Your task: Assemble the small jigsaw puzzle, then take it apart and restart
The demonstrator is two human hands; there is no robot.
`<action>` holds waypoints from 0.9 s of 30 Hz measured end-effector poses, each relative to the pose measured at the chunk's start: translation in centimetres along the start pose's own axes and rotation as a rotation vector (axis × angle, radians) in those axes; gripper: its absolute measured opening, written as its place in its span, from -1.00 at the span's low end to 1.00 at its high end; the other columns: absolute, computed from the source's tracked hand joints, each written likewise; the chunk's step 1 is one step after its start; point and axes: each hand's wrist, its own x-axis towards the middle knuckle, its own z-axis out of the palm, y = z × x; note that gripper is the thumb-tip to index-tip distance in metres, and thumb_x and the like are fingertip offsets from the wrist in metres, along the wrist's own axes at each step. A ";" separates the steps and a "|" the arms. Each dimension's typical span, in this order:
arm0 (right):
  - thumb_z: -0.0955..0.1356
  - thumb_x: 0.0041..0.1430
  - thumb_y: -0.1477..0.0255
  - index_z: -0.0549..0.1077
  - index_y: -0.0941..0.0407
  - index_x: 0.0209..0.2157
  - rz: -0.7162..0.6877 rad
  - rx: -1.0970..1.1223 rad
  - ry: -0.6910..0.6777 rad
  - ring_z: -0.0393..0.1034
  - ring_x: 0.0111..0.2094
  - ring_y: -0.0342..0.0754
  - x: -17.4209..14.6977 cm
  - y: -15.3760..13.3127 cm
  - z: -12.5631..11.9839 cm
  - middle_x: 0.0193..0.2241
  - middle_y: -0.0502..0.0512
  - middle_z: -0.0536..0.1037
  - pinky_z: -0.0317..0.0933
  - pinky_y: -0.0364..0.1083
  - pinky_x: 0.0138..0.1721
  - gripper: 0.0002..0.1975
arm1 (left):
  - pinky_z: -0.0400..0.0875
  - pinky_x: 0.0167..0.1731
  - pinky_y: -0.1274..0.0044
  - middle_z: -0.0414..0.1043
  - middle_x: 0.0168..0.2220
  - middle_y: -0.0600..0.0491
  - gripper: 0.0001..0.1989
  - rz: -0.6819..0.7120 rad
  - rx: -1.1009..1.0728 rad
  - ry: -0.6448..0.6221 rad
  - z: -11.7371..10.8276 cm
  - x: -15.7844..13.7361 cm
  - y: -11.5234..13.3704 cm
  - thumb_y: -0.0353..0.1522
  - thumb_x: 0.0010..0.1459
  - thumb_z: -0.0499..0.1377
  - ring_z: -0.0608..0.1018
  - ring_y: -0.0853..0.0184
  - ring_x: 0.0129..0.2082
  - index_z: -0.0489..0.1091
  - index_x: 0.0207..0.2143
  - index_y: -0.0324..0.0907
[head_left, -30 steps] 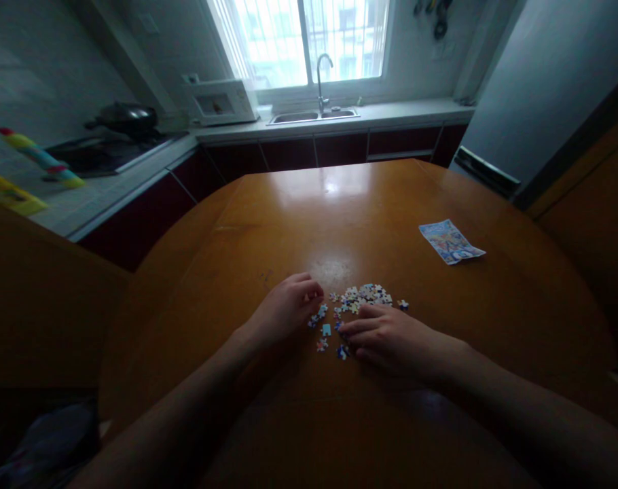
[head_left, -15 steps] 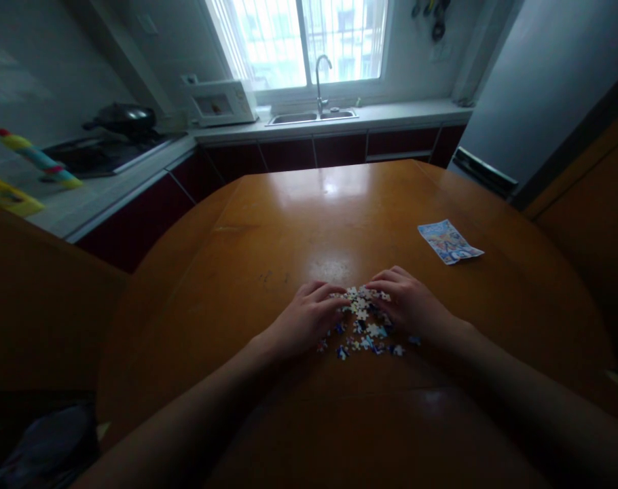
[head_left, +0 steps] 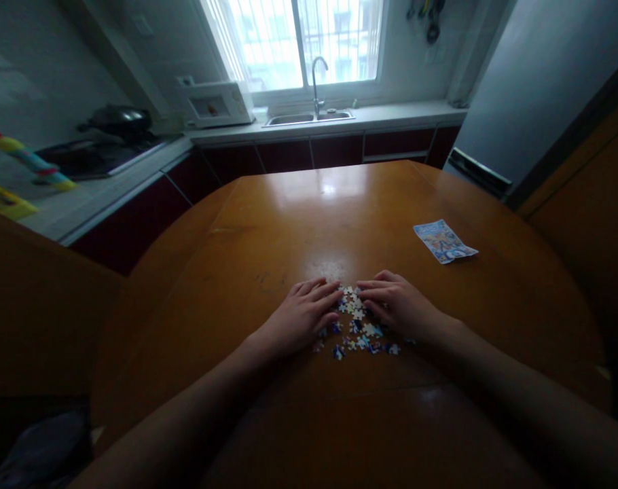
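A loose heap of small jigsaw puzzle pieces (head_left: 358, 314) lies on the wooden table, some white side up, others blue or multicoloured. My left hand (head_left: 305, 311) rests palm down along the heap's left side, its fingers stretched out and touching the edge of the pieces. From the right, my right hand (head_left: 398, 303) lies over that side of the heap with its fingers extended toward the left hand. Part of the heap is hidden beneath both hands. Neither hand shows a piece gripped in it.
The brown table (head_left: 299, 231) has rounded ends. A creased printed sheet (head_left: 444, 241) lies on it at the right. Beyond stand a counter with a sink (head_left: 309, 118), a microwave (head_left: 218, 103), a dark pan (head_left: 119, 122) on the stove, and bottles at the left. A fridge (head_left: 538, 88) stands right.
The fingers of both hands have straightened, and the right hand has come slightly in over the heap, narrowing the gap between the hands. The whole view has shifted a little.
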 end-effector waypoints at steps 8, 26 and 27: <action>0.33 0.35 0.45 0.62 0.03 -0.05 0.038 -0.039 -0.002 0.40 -0.04 0.11 -0.2 0.3 -0.3 0.04 0.12 0.62 0.38 0.15 0.04 -0.75 | 0.18 0.29 0.16 0.23 0.37 -0.03 -0.48 -0.103 -0.014 0.051 0.1 0.1 -0.7 -0.12 0.46 -0.02 0.24 0.05 0.36 0.23 0.34 -0.12; 0.31 0.39 0.31 0.60 -0.06 0.02 0.001 -0.066 -0.074 0.35 0.04 0.14 -0.4 0.0 -0.3 0.17 0.07 0.52 0.30 0.20 0.12 -0.72 | 0.11 0.31 0.18 0.21 0.38 0.02 -0.51 -0.028 -0.003 0.046 0.1 0.2 0.0 -0.13 0.46 -0.01 0.21 0.08 0.37 0.21 0.35 -0.07; 0.31 0.39 0.31 0.59 -0.06 0.04 0.002 -0.067 -0.077 0.35 0.04 0.14 -0.4 0.0 -0.3 0.17 0.07 0.52 0.30 0.20 0.12 -0.72 | 0.11 0.31 0.18 0.20 0.39 0.04 -0.52 -0.008 -0.011 0.042 0.0 0.2 0.1 -0.14 0.46 -0.01 0.20 0.09 0.37 0.21 0.35 -0.05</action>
